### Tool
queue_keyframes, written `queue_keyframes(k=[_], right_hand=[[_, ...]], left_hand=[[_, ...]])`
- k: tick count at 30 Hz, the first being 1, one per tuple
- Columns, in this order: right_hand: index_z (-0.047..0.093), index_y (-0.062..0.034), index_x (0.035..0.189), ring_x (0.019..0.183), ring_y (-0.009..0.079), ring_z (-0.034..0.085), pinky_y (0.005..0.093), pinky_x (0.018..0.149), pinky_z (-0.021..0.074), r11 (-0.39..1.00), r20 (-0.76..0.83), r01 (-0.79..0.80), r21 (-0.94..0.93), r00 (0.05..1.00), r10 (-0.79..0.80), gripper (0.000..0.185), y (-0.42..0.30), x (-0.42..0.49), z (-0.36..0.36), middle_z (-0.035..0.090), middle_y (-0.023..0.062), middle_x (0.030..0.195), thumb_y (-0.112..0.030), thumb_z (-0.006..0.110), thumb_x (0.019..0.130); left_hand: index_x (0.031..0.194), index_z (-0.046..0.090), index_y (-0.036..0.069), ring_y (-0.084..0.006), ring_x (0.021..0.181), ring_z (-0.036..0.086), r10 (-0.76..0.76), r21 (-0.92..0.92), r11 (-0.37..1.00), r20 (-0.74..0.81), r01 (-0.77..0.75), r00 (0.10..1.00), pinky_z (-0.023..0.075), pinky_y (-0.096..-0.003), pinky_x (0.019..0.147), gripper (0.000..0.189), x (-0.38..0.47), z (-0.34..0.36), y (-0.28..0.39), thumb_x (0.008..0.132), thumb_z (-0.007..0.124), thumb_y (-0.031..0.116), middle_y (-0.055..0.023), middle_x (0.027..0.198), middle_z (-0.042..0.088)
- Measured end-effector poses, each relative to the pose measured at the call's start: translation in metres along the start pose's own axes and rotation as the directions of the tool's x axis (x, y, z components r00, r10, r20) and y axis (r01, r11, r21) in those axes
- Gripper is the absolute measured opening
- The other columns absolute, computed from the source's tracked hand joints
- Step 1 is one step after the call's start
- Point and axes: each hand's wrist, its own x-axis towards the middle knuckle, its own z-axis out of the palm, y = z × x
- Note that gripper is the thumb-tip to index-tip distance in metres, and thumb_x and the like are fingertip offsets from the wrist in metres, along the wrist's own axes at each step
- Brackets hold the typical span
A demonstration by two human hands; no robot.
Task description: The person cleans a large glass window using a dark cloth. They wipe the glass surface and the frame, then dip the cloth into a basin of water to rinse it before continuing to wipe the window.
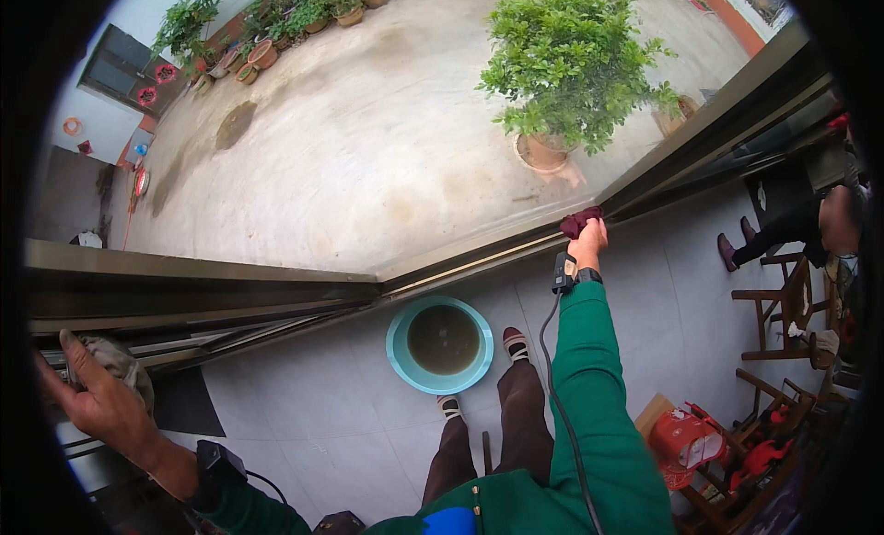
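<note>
My right hand (588, 241) holds a bunched dark red cloth (580, 222) against the lower corner of a glass pane, by the metal window frame (476, 255). Over at the far left, my left hand (103, 404) is beside a grey-brown rag (121, 369) at the other part of the frame; thumb and fingers are spread, and the palm side is hidden, so its hold on the rag is unclear. A light blue basin (440, 345) with murky brown water stands on the tiled floor in front of my feet.
Wooden chairs (777, 307) stand at the right, near a seated person (780, 241). A red bag (684, 438) lies among them at lower right. Behind the glass are a paved yard (331, 162), a large potted shrub (573, 65) and several flowerpots (262, 53). Cables run along both my forearms.
</note>
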Motion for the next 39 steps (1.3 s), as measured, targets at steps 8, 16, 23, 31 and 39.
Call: queue_keyframes(k=[8, 16, 23, 31, 39], right_hand=[[0.034, -0.0027, 0.154, 0.118, 0.029, 0.058, 0.0441, 0.097, 0.05, 0.979, 0.068, -0.118, -0.166, 0.989, 0.131, 0.068, 0.02, 0.044, 0.007, 0.055, 0.0168, 0.139, -0.007, 0.05, 0.088], [0.03, -0.0048, 0.156, 0.125, 0.0306, 0.054, 0.0376, 0.102, 0.0456, 0.93, 0.016, -0.308, -0.202, 0.948, 0.317, 0.067, 0.134, -0.138, 0.042, 0.047, 0.0176, 0.149, -0.007, 0.045, 0.091], [0.066, 0.0014, 0.117, 0.092, 0.0237, 0.068, 0.0369, 0.083, 0.0553, 0.554, 0.643, -0.703, -0.445, 0.18, 0.745, 0.032, 0.142, -0.356, 0.064, 0.07, 0.0101, 0.104, 0.0, 0.052, 0.088], [0.057, 0.0, 0.132, 0.105, 0.0206, 0.066, 0.0375, 0.092, 0.055, 0.763, 0.655, -0.286, -0.58, 0.393, 0.645, 0.038, -0.066, -0.353, 0.005, 0.066, 0.0125, 0.121, -0.01, 0.054, 0.095], [0.055, 0.0008, 0.133, 0.115, 0.0211, 0.063, 0.0361, 0.104, 0.0481, 0.936, 0.897, -0.185, -0.299, 0.278, 0.342, 0.037, -0.209, -0.358, -0.008, 0.065, 0.0109, 0.127, -0.014, 0.047, 0.1]], left_hand=[[0.148, 0.044, 0.001, -0.0248, 0.123, 0.06, -0.201, -0.171, 0.966, -0.014, 0.195, 0.98, 0.0494, -0.0321, 0.103, 0.058, 0.005, 0.0, -0.03, 0.102, 0.061, 0.031, -0.0203, 0.137, 0.059], [0.15, 0.04, 0.0, -0.028, 0.123, 0.059, -0.197, -0.045, 0.979, 0.002, 0.197, 0.98, 0.0484, -0.0339, 0.104, 0.065, 0.001, -0.006, 0.001, 0.101, 0.062, 0.037, -0.0228, 0.137, 0.058], [0.156, 0.032, 0.007, -0.038, 0.15, 0.026, 0.003, -0.105, 0.994, 0.064, 0.004, 0.998, 0.0338, -0.0458, 0.118, 0.065, 0.001, -0.009, 0.036, 0.102, 0.058, 0.033, -0.0248, 0.162, 0.022], [0.144, 0.051, 0.007, -0.0251, 0.132, 0.052, 0.014, -0.619, 0.761, 0.316, 0.195, 0.949, 0.0453, -0.0326, 0.101, 0.046, -0.023, -0.07, -0.004, 0.1, 0.059, 0.016, -0.0181, 0.149, 0.049], [0.102, 0.076, 0.0, -0.0103, 0.072, 0.062, 0.458, -0.307, 0.091, 0.858, 0.947, 0.234, 0.0532, -0.0271, 0.075, 0.058, -0.156, -0.042, 0.05, 0.108, 0.041, 0.046, -0.0045, 0.082, 0.072]])
